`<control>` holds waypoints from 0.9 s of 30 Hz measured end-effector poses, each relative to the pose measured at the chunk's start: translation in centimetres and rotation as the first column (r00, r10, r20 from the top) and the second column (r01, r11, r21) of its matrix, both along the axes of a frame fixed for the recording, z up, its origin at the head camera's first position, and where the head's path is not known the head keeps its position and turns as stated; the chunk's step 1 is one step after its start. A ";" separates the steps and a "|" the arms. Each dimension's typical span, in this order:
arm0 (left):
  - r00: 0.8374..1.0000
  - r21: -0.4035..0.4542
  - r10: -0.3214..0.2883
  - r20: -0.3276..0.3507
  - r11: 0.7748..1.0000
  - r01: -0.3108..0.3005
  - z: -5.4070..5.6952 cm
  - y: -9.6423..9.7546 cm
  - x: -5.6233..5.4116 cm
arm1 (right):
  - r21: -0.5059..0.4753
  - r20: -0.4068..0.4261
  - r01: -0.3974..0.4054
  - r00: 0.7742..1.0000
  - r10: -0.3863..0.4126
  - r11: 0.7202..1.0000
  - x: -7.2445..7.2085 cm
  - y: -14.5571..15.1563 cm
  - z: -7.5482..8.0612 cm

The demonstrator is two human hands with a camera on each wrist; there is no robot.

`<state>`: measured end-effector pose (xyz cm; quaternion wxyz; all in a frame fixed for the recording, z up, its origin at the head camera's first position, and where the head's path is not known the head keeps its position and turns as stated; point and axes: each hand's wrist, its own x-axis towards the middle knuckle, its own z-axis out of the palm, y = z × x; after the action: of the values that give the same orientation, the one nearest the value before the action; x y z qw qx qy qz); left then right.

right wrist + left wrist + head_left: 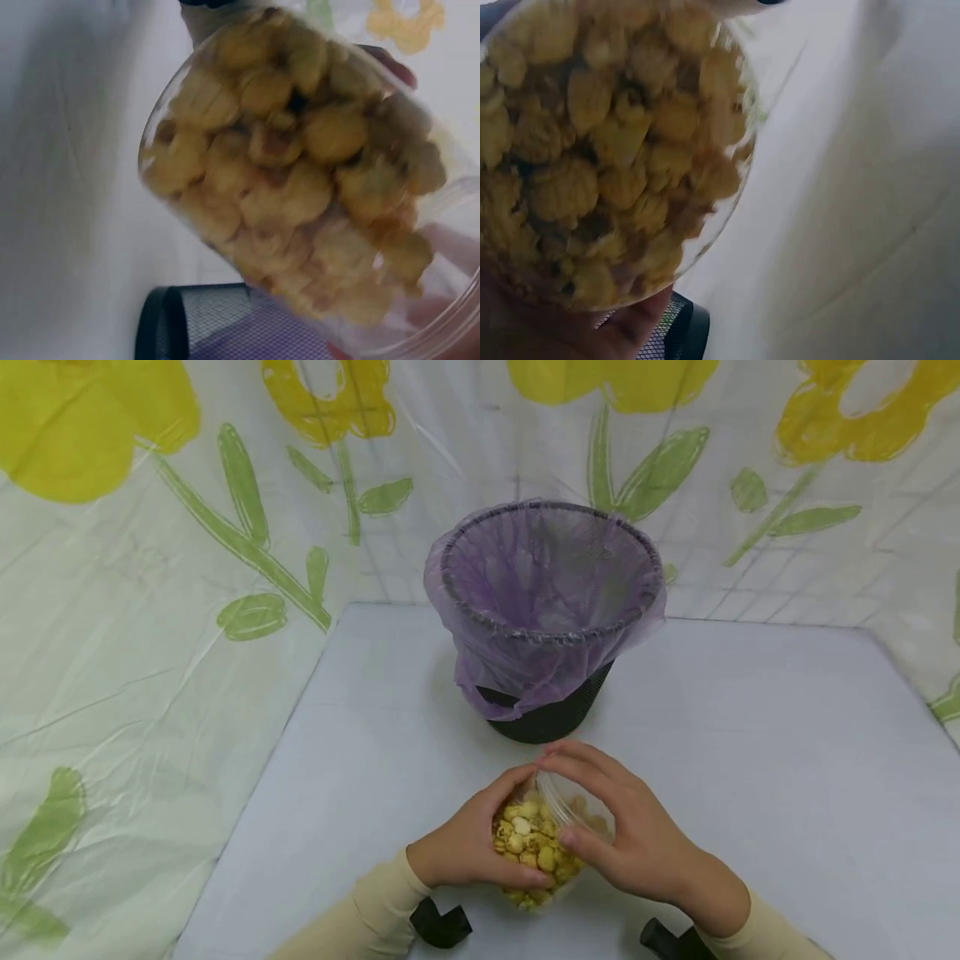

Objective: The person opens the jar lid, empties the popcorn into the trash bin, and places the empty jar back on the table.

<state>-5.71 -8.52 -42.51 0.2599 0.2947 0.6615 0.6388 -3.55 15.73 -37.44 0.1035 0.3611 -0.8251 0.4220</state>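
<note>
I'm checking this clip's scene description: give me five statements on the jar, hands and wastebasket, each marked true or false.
1. The left hand holds a clear plastic jar containing yellow popcorn. True.
2. The right hand is at the jar's base, away from its rim. False: it is at the rimmed end.
3. The jar stands upright. False: it is tilted.
4. The round black mesh wastebasket has a thin purple plastic liner. True.
5. The wastebasket lies on its side. False: it stands upright.
</note>
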 end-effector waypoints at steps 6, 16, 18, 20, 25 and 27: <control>0.973 0.154 -0.198 0.120 0.972 0.179 0.0 -0.5 -0.6 | -0.112 -0.078 -0.194 0.979 0.186 0.975 -0.4 0.0 0.2; 0.917 0.269 -0.339 0.208 0.921 0.280 0.0 -0.6 -0.6 | -0.136 -0.236 -0.409 0.898 0.372 0.902 -1.6 0.3 0.2; 0.930 0.245 -0.321 0.181 0.930 0.273 0.0 -0.6 -0.6 | -0.131 -0.244 -0.423 0.891 0.384 0.897 -1.7 0.3 0.3; 0.943 0.216 -0.299 0.148 0.940 0.265 0.0 -0.5 -0.6 | -0.125 -0.245 -0.434 0.885 0.396 0.892 -1.8 0.4 0.5; 0.971 0.090 -0.228 0.074 0.971 0.221 0.7 -0.5 -0.4 | -0.090 -0.252 -0.445 0.876 0.412 0.891 -1.8 0.7 0.8; 0.981 0.023 -0.193 0.025 0.981 0.193 1.1 -0.5 -0.3 | -0.072 -0.240 -0.431 0.883 0.403 0.900 -1.6 0.9 0.9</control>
<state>-6.02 -8.99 -41.45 0.3264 0.3515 0.6196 0.6213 -5.16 16.67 -36.55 0.1224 0.5675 -0.6839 0.4419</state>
